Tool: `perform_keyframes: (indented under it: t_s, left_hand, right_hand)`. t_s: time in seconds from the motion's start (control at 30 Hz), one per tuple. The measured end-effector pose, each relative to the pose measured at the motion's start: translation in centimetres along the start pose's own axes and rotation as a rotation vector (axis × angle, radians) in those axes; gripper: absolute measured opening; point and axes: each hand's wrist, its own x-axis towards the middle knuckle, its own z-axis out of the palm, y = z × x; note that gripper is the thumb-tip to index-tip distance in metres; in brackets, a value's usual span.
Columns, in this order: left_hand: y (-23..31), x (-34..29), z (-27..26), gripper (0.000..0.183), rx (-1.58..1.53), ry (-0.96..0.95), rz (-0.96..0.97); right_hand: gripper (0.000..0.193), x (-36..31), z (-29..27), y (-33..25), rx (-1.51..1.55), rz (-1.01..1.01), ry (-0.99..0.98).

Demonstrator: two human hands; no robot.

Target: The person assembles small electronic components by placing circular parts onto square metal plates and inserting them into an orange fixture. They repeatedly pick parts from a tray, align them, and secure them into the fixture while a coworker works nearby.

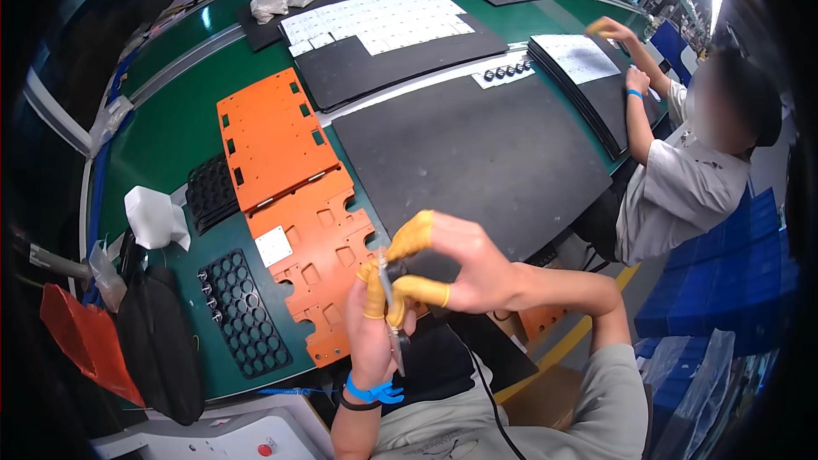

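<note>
A thin metal tool (394, 311), prob. tweezers or a similar slim pick, is held upright between both hands above the near edge of the orange jig plate (319, 264). The left hand (371, 324) is closed round the lower shank, w/ yellow finger cots (375, 294) pinching it; the right hand (464, 268) is pinched on the upper end, thumb and forefinger pressed together at the tip, also in yellow cots. Whether a small part is caught at the tip cannot be told: too small, partly hidden.

The tool is judged light, stiff and narrow, w/ a smooth metal surface that could slip; rubber cots give friction. It is best held mid-shank, not at the fine tip, which is likely bendable and sharp.

Nearby, a black perforated tray (247, 315) w/ a few small parts in its left cells lies left of the plate on the green bench (170, 128). A large black mat (477, 153) lies beyond. A co-worker's hands (635, 81) are well apart, at the far right.
</note>
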Motion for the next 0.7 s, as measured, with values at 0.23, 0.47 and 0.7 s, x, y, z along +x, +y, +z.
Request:
perform_keyframes:
  t_s: [0.23, 0.47, 0.7]
  left_hand:
    - [-0.1, 1.3, -4.2, 0.034, -0.054, -0.104, -0.029]
    - [0.3, 1.3, -4.1, 0.035, -0.061, -0.068, -0.097]
    - [1.1, 1.4, -3.1, 0.034, -0.091, -0.036, -0.123]
  right_hand:
    - [0.024, 2.4, -8.6, 13.2, -0.622, 0.229, 0.382]
    - [0.027, 4.0, -15.1, 22.2, -1.134, 0.257, 0.416]
    - [0.031, 5.3, -15.6, 25.0, -1.310, 0.260, 0.363]
